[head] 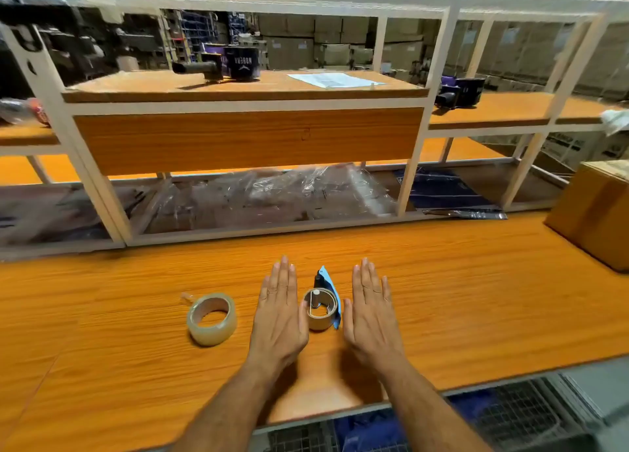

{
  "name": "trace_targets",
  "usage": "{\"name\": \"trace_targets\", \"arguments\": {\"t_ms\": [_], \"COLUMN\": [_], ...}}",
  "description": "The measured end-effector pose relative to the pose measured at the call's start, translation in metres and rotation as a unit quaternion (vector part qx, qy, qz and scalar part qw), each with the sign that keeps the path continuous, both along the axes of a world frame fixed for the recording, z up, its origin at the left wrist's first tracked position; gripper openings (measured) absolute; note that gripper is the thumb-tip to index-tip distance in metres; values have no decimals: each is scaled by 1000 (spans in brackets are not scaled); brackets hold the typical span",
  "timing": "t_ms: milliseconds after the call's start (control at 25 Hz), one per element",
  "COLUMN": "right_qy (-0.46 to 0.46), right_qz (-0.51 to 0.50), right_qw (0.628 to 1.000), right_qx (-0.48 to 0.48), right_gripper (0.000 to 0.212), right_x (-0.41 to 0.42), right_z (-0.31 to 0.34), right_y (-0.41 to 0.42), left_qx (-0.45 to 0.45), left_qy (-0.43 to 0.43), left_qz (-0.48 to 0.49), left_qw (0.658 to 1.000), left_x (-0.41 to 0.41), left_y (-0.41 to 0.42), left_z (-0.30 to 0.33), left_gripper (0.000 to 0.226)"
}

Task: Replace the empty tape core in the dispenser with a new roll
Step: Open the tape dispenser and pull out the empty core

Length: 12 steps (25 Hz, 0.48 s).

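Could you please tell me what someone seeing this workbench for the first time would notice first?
Two flat, open hands, left hand and right hand, lie on the orange bench, flanking a small blue dispenser that holds an empty core. A full clear tape roll lies just left of the left hand. Behind rises a white shelf frame, with a cardboard box at far right.

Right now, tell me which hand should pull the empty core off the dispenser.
Left, probably. The left hand lies flat with its thumb nearly against the empty core, on its open side. The right hand sits beyond the blue dispenser plate, better placed for steadying it.
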State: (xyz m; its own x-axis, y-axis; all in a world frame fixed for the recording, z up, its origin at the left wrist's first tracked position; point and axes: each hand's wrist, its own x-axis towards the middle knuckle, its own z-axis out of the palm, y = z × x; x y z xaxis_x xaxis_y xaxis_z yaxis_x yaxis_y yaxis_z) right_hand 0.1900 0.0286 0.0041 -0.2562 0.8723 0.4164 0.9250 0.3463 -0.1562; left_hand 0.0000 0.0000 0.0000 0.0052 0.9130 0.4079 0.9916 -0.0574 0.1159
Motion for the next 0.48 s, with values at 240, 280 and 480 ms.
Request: {"name": "trace_targets", "arguments": {"t_ms": [240,280,480], "right_qy": [49,79,244], "right_qz": [31,28,3], "right_qw": [996,993,923], "right_qx": [-63,-87,-297], "right_gripper": [67,67,69], "right_x": [5,5,-14], "right_z": [-32,-37,-46], "right_y": [38,43,67], "left_qx": [-46,-68,-226], "left_qy": [-77,-116,-267], "left_qz": [79,111,230], "left_qw": [993,985,908], "left_x": [24,28,36], "left_y": [26,29,56], "left_z": [-28,-29,-35], "left_gripper": [70,68,62]}}
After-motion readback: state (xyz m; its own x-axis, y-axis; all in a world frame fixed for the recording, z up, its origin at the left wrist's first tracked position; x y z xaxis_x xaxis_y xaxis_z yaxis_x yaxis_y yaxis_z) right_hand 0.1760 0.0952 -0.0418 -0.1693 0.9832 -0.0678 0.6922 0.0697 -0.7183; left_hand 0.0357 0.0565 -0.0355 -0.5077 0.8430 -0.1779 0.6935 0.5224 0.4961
